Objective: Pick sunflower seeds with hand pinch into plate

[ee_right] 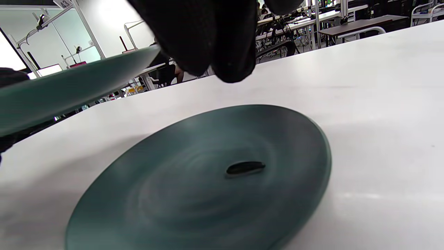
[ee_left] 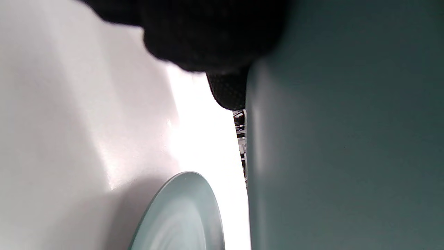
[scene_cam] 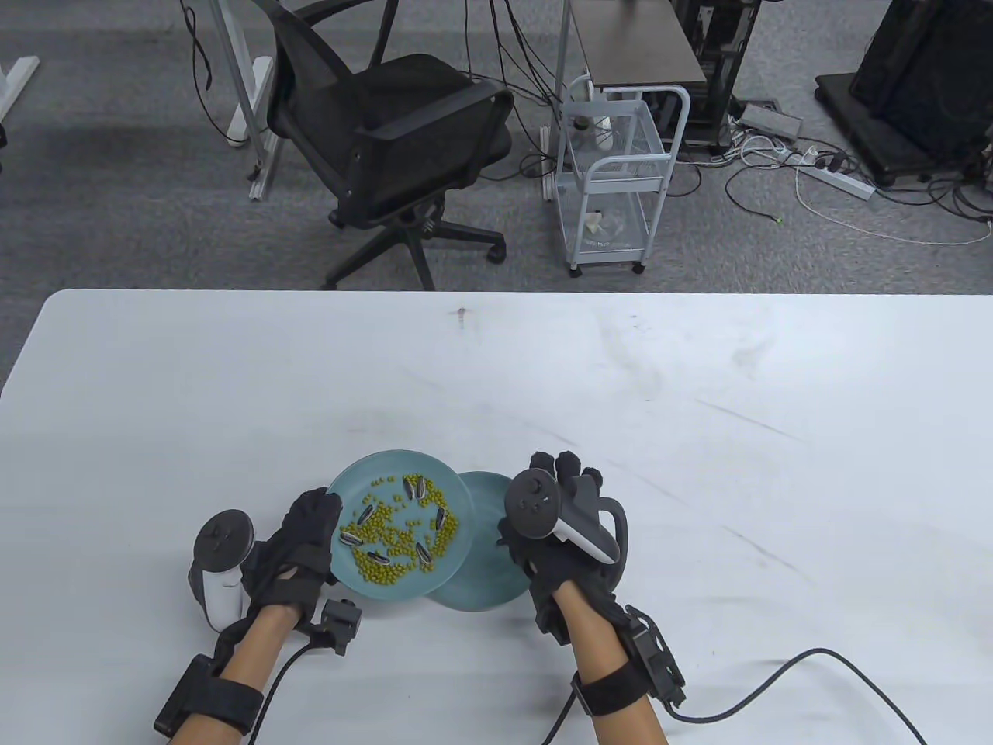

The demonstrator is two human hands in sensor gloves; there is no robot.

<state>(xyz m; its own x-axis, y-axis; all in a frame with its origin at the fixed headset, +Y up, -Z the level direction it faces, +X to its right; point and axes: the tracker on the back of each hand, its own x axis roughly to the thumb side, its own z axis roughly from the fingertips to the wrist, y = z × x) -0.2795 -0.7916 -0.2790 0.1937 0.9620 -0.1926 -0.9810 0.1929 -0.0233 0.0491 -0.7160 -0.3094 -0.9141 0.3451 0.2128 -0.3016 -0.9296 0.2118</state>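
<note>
On the white desk (scene_cam: 698,434) the left hand (scene_cam: 299,543) holds a teal plate (scene_cam: 365,477) by its left rim, lifted and tilted, with its right edge over a second teal plate (scene_cam: 496,574) that lies flat on the desk. The held plate carries many small green beans (scene_cam: 388,563) and several striped sunflower seeds (scene_cam: 413,488) mixed among them. The right hand (scene_cam: 555,516) hovers over the flat plate; in the right wrist view its fingers (ee_right: 222,45) are bunched close together just above the plate, and whether they pinch anything cannot be told. One dark seed (ee_right: 245,168) lies near the middle of this plate, below the fingers and apart from them.
</note>
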